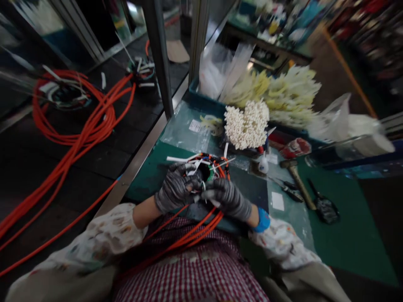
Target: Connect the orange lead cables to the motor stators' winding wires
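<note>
Both hands wear grey striped knit gloves and work close together at the near edge of the green bench. A ring-shaped part with a dark opening [205, 171] sits between them, with white sleeves, thin wires and orange and black pieces around its rim. My left hand [179, 188] is closed around its left side, beside a white sleeve. My right hand [227, 196] has its fingers curled at the near right side, by a thin pale wire. Orange cables [201, 228] run from the part down across the checked apron. The exact fingertip contacts are blurred.
Behind stand a bunch of white-tipped pieces [247, 125] and a bin of yellowish sleeves [289, 94]. To the right lie a hammer [298, 182], pliers [292, 192] and a dark brush-like tool [325, 207]. Coiled orange cables [78, 126] occupy the floor at left, beyond a metal post [159, 58].
</note>
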The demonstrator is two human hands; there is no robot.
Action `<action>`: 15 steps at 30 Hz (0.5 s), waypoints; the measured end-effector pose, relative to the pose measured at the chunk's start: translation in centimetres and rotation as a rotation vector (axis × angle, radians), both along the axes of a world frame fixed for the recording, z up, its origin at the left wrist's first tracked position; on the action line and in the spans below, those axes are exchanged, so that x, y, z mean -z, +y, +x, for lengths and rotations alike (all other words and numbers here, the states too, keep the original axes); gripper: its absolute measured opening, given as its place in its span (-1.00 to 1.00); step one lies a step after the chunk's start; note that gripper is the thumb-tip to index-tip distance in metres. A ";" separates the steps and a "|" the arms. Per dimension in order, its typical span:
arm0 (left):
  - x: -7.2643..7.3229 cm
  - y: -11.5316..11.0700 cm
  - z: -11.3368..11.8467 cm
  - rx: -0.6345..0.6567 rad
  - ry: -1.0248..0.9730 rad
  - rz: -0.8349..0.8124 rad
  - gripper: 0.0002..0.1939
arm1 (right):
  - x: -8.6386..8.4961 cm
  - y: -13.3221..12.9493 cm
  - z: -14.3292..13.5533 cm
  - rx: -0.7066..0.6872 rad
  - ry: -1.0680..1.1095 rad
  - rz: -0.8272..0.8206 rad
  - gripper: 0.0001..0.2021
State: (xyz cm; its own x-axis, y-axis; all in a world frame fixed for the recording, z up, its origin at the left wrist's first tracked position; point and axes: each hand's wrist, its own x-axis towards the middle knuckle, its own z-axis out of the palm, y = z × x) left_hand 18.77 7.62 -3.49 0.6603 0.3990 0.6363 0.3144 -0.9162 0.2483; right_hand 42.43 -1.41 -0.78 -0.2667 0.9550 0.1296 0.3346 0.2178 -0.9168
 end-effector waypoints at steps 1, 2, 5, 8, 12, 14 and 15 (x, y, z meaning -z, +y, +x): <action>-0.2 0.0 0.1 -0.012 -0.011 0.027 -0.78 | 0.4 -0.3 -0.1 0.085 -0.023 -0.012 -0.80; -0.3 0.0 0.2 -0.022 -0.021 0.053 -0.77 | 0.7 -0.6 -0.1 0.125 -0.038 -0.009 -0.81; -0.3 0.1 0.4 -0.041 -0.056 0.105 -0.80 | 1.0 -1.0 -0.2 0.086 -0.089 0.061 -0.92; 0.2 0.2 0.3 -0.038 -0.070 0.091 -0.85 | 0.6 -1.0 -0.8 -0.050 -0.144 0.161 -0.86; 0.8 0.3 0.4 -0.037 -0.097 0.091 -0.73 | 0.2 0.8 -3.2 0.112 -0.128 0.149 -0.89; 0.8 0.2 0.6 -0.043 -0.112 0.120 -0.75 | 0.4 2.5 -4.4 0.246 -0.119 0.185 -0.87; 0.7 0.1 0.6 -0.042 -0.110 0.133 -0.78 | 0.4 3.3 -4.8 0.311 -0.107 0.231 -0.85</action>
State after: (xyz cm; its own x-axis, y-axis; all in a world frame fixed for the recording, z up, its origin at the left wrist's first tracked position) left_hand 19.41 7.68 -4.17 0.5682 0.3323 0.7528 0.3305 -0.9300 0.1610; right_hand 37.60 1.92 -1.23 0.0066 0.9414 0.3372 0.5082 0.2872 -0.8119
